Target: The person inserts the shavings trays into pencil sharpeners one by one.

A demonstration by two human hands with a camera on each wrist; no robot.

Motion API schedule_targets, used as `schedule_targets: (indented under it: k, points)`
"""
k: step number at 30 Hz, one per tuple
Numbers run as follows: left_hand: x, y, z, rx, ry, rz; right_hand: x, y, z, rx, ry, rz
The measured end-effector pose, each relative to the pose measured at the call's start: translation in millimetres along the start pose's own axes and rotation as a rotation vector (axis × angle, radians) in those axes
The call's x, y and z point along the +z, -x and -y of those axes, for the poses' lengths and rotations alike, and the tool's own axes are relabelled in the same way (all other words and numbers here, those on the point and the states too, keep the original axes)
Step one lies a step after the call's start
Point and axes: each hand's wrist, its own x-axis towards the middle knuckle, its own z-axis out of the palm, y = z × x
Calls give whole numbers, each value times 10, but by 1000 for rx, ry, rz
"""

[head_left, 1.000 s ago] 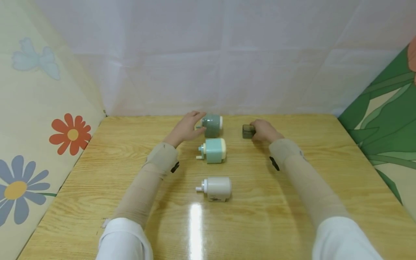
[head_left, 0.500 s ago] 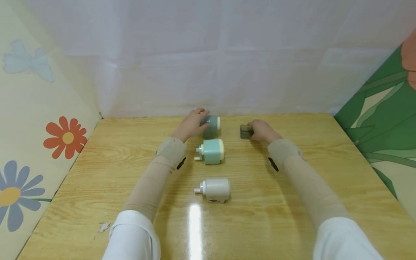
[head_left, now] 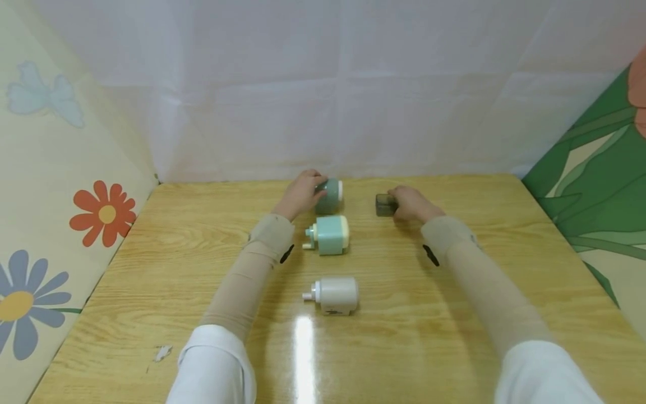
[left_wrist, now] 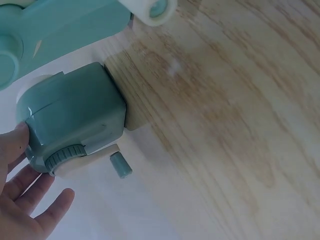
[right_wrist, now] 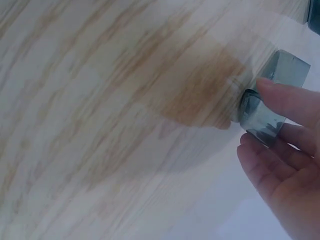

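My left hand [head_left: 303, 193] grips a dark green crank pencil sharpener [head_left: 329, 197] at its crank end, at the back of the table. In the left wrist view the thumb lies on the body of the sharpener [left_wrist: 75, 110] and the fingers curl beneath, near the ribbed ring and small crank handle [left_wrist: 121, 165]. To its right, my right hand [head_left: 410, 203] pinches a smoky see-through shavings drawer [head_left: 385, 205] between thumb and fingers. In the right wrist view this box-like drawer [right_wrist: 286, 70] is close to the tabletop.
A mint sharpener with a cream end [head_left: 330, 235] lies just in front of the dark green one. Nearer to me lies a beige sharpener [head_left: 338, 294]. A white sheet [head_left: 343, 112] hangs behind the wooden table [head_left: 404, 336]. Flower-painted panels flank both sides.
My left hand has moved right and closed in on the crank end of the dark green sharpener. The right hand stays almost in place with the drawer.
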Motion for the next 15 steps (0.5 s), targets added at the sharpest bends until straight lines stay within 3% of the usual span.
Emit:
schedule_targets:
  k: [15]
  points:
    - [18, -32, -15, -46, 41, -11, -2, -58, 39, -10, 38, -35]
